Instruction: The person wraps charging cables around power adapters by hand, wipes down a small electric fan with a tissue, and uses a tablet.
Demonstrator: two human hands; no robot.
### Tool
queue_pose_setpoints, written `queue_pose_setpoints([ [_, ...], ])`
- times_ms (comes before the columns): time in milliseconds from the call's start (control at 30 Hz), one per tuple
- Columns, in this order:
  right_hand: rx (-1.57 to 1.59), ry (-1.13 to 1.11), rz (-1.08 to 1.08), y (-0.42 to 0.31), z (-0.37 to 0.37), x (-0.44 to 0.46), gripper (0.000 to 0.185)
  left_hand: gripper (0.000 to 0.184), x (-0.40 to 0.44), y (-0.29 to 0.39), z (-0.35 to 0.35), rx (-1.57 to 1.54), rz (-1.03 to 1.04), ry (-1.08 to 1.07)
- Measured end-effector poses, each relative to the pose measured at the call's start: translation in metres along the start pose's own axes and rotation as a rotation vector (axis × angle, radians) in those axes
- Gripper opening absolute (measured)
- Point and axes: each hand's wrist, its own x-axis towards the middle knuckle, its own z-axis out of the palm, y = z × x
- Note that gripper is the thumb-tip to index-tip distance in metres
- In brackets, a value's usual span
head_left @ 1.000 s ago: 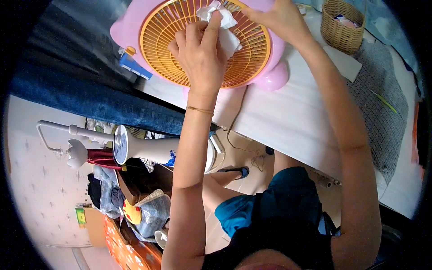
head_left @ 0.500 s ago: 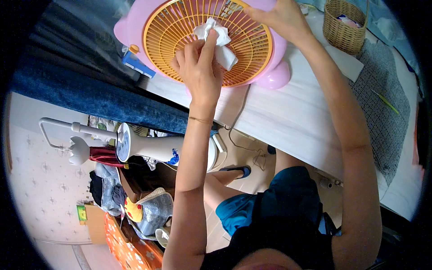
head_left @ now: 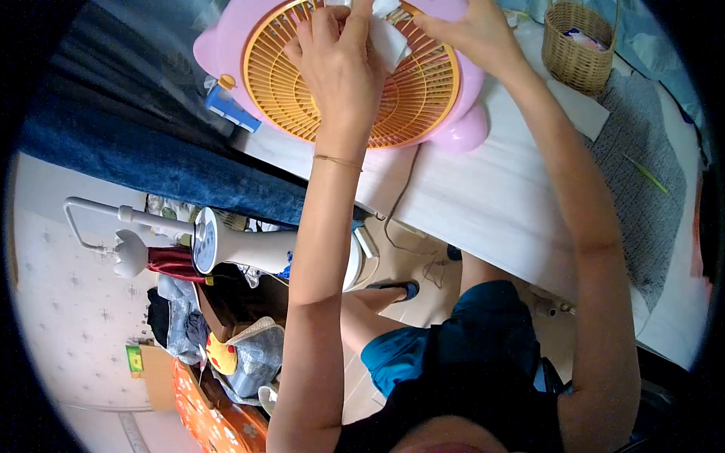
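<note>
A pink fan (head_left: pixel 470 87) with a round orange grille (head_left: pixel 415 113) stands on the white tabletop, its upper edge cut off by the frame. My left hand (head_left: pixel 340 68) is closed on a crumpled white tissue (head_left: pixel 390 47), pressed against the upper part of the grille. At the fan's upper right rim, my right hand (head_left: pixel 479 34) grips the pink casing, thumb toward the grille; its other fingers are partly hidden.
To the right are a wicker basket (head_left: pixel 578 57) with small items, a grey mat (head_left: pixel 642 166) and a thin green tool (head_left: pixel 648 175) on it. A blue box (head_left: pixel 230 109) sits left of the fan. A cable (head_left: pixel 404 189) hangs over the table (head_left: pixel 468 204) edge. A white appliance (head_left: pixel 249 249) stands lower left.
My left hand has slid the tissue upward and slightly right across the grille. The fan has shifted very slightly right; my right hand stays at its rim.
</note>
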Motion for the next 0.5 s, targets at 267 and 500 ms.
queue_pose_setpoints([
  [267,-0.001,-0.006,0.001,0.006,0.002,0.002,0.053,0.044,-0.035,-0.015,-0.001,-0.009,-0.024,-0.003],
  [500,-0.036,0.0,0.031,0.001,0.002,0.0,0.056,0.047,-0.06,-0.017,-0.011,-0.025,-0.071,-0.064],
])
